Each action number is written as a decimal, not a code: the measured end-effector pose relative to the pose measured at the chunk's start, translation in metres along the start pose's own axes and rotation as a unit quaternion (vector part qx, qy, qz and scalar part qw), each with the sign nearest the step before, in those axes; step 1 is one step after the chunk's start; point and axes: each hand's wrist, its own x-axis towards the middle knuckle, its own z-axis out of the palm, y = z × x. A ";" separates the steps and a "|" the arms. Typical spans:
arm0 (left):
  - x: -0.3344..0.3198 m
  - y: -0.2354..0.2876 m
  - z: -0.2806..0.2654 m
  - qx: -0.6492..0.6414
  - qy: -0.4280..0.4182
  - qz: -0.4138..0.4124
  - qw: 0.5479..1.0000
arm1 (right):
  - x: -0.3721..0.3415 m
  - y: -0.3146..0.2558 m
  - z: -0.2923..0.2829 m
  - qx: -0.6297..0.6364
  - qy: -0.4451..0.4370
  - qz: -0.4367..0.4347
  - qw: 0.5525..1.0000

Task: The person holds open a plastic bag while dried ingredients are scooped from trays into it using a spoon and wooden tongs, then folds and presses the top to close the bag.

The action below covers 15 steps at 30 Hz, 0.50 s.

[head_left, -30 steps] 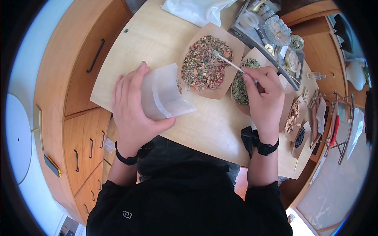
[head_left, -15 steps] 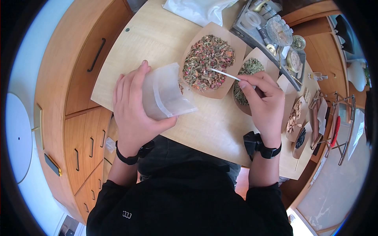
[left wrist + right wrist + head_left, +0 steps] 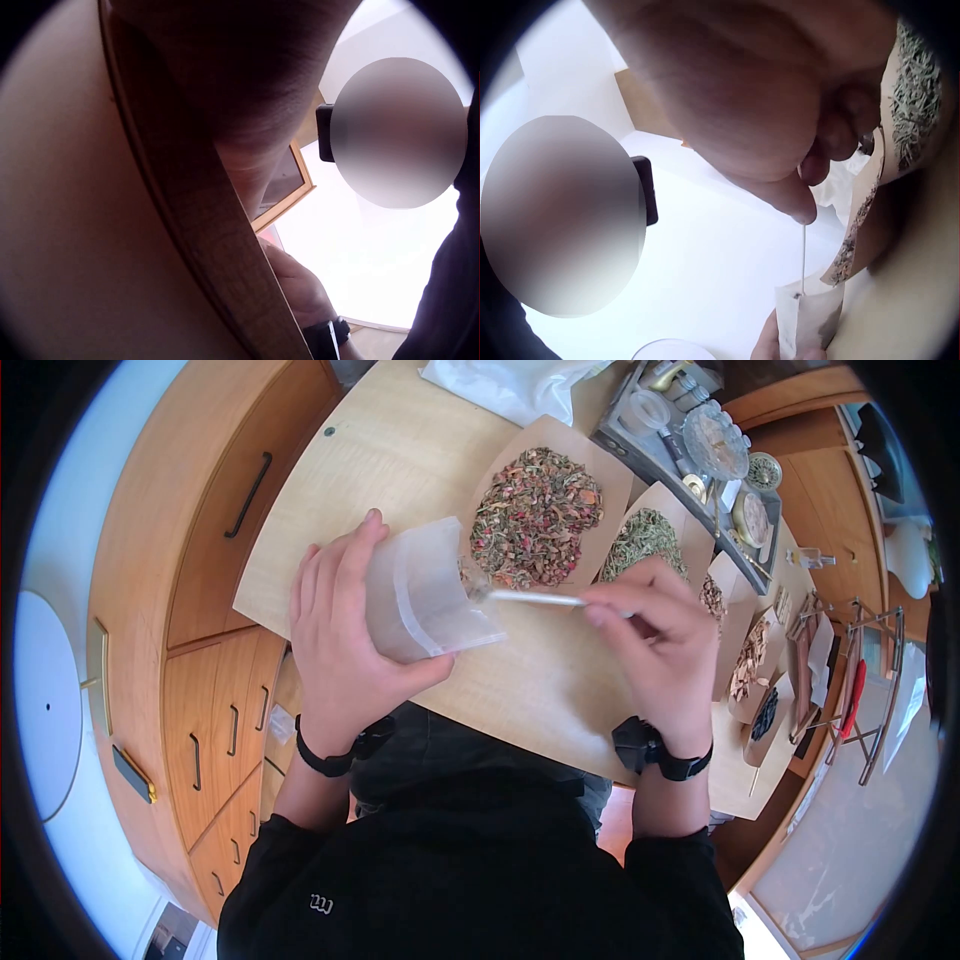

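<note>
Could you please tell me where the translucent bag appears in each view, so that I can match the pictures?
Head: left of centre, the translucent bag is held in the left hand.
Left wrist: it is not visible.
Right wrist: at the bottom, right of centre.
Shared landmark: the right hand, right of centre in head, low and right of centre in left wrist, large at the top in right wrist.

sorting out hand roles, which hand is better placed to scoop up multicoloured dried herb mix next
Probably the right hand: it pinches the slim white scoop near the herb mix, while the left hand is taken up holding the pale translucent pouch.
</note>
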 end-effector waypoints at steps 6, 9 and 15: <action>0.001 0.000 0.000 -0.009 0.007 0.006 1.000 | 0.005 0.002 -0.014 -0.115 0.077 -0.072 0.988; 0.001 0.001 0.000 -0.006 0.010 0.005 1.000 | 0.013 0.015 -0.028 -0.162 0.101 0.000 0.982; 0.001 0.001 0.000 -0.006 0.008 0.005 1.000 | 0.013 0.011 -0.014 -0.072 0.036 0.043 0.996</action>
